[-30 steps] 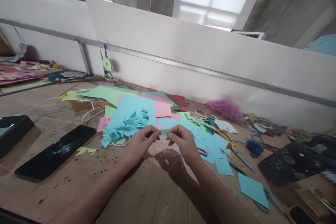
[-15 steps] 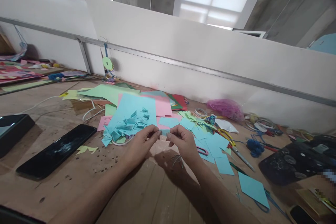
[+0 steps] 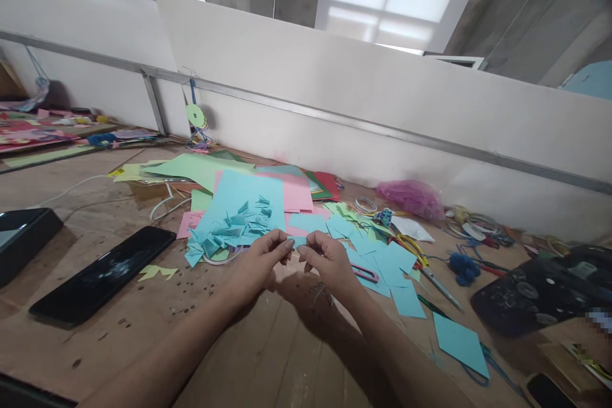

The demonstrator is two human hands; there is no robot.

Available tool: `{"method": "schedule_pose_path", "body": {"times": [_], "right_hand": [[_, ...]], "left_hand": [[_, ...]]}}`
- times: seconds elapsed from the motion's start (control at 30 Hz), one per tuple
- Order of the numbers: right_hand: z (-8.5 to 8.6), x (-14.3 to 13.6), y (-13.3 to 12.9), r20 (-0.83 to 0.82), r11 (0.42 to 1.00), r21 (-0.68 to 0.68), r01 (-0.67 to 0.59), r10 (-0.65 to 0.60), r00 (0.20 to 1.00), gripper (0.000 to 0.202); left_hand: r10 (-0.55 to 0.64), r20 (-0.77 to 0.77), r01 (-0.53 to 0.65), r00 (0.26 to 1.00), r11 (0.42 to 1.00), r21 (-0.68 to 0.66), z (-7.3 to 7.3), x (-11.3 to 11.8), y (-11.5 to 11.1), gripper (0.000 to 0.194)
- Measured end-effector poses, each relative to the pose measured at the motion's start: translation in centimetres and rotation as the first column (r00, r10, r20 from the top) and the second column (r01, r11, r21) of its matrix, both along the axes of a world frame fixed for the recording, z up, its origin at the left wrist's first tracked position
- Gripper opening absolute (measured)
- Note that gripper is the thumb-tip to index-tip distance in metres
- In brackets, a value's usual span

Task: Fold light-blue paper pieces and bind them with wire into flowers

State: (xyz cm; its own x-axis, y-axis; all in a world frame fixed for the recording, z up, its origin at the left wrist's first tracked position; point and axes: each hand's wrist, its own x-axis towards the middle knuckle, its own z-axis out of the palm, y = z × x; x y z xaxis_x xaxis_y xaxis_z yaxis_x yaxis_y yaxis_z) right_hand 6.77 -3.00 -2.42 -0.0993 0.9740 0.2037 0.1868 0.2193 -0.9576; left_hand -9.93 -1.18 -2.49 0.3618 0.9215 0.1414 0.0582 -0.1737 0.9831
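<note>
A small piece of blue paper (image 3: 299, 241) is held between both hands above the table, mostly hidden by the fingers. My left hand (image 3: 268, 258) pinches its left end between thumb and fingers. On the other end, my right hand (image 3: 329, 261) has its fingertips closed in a similar pinch. Just beyond my left hand, a heap of small folded blue paper pieces (image 3: 239, 224) lies on a larger blue sheet (image 3: 248, 188). Loose blue paper cuttings (image 3: 382, 258) and a pink-handled cutter (image 3: 364, 273) lie to the right of my right hand.
A black phone (image 3: 105, 274) lies at the left beside a dark box-shaped device (image 3: 29, 239). Scissors (image 3: 435, 280) with yellow handles, blue yarn (image 3: 463, 269) and a dark bulky object (image 3: 530, 293) are on the right. A white partition (image 3: 296, 121) runs behind the table.
My hands have drawn slightly closer together, and less of the blue paper shows between the fingertips. Everything on the table stays where it was.
</note>
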Motion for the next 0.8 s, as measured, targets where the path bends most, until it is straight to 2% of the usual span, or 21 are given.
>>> {"method": "schedule_pose_path", "body": {"times": [0.17, 0.37, 0.5, 0.6, 0.7, 0.8], "right_hand": [[-0.3, 0.3, 0.2, -0.013, 1.0, -0.029, 0.006, -0.007, 1.0, 0.022], [-0.2, 0.6, 0.5, -0.141, 0.997, -0.072, -0.026, 0.016, 0.99, 0.026], [0.3, 0.5, 0.4, -0.219, 0.983, -0.181, -0.024, -0.017, 0.976, 0.028], [0.3, 0.5, 0.3, -0.331, 0.96, -0.275, -0.056, -0.04, 0.943, 0.026], [0.2, 0.6, 0.3, -0.422, 0.931, -0.341, -0.127, -0.031, 0.906, 0.023], [0.1, 0.6, 0.3, -0.446, 0.923, -0.356, -0.147, -0.029, 0.895, 0.026]], "left_hand": [[-0.015, -0.014, 0.015, 1.0, 1.0, -0.004, 0.4, -0.1, 0.1, 0.027], [0.025, -0.02, -0.025, 0.999, 1.0, -0.003, 0.3, -0.3, 0.3, 0.029], [0.073, -0.073, -0.068, 0.995, 0.995, 0.072, 1.2, -0.5, -0.5, 0.024], [0.062, -0.101, -0.048, 0.993, 0.99, 0.135, 1.8, -0.8, -1.0, 0.027], [0.041, -0.152, -0.005, 0.988, 0.974, 0.227, 1.4, -0.8, -0.8, 0.024], [0.071, -0.156, -0.03, 0.985, 0.968, 0.25, 0.7, -0.6, -0.1, 0.018]]}}
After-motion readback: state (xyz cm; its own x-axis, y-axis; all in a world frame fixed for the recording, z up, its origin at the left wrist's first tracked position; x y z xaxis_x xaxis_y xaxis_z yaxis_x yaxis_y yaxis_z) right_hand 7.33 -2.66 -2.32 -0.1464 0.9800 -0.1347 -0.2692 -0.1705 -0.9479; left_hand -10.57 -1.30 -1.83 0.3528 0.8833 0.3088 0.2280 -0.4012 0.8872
